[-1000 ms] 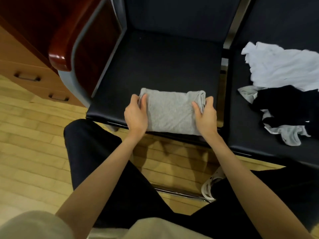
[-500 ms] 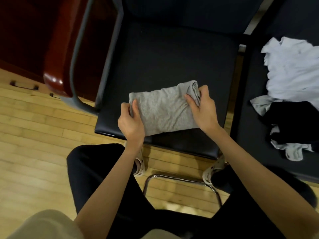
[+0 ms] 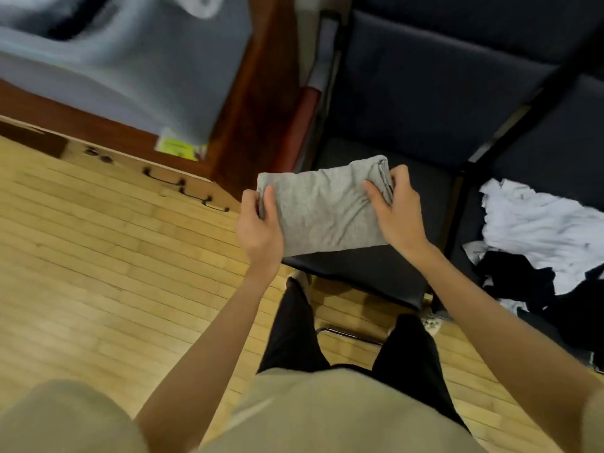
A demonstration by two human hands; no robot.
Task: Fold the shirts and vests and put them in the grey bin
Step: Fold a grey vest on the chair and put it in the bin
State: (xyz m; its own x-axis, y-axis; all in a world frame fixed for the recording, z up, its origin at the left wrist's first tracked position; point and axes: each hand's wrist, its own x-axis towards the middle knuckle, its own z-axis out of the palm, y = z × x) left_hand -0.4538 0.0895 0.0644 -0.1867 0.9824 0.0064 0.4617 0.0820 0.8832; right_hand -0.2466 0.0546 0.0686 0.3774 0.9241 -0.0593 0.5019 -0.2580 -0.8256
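Item: folded grey garment [image 3: 322,207], one compact rectangular bundle, shirt or vest not distinguishable once folded. Location: held up between both hands above the front left corner of the dark chair seat [image 3: 376,276], part of it overhanging the wooden floor [image 3: 98,256]; whether its underside touches the seat cannot be told. Left hand [image 3: 260,228]: grip closed on the bundle's left end, thumb laid on top, fingers hidden beneath. Right hand [image 3: 397,210]: grip closed on the right end, thumb on top, fingers wrapped round the stacked fold edges. Handling, as judged: light, soft knit, not fragile, not slippery, but limp; the layers would sag or slide apart if taken by one corner or by the top layer alone. Best taken at both short ends with all layers pinched together, or carried from underneath on flat palms. Destination: grey bin [image 3: 147,60], blurred, standing on the wooden desk [image 3: 261,93] to the left, its rim and contents unclear. Remaining stock: heap of unfolded white and black garments [image 3: 539,243] on the adjoining seat to the right, well apart from the bundle.
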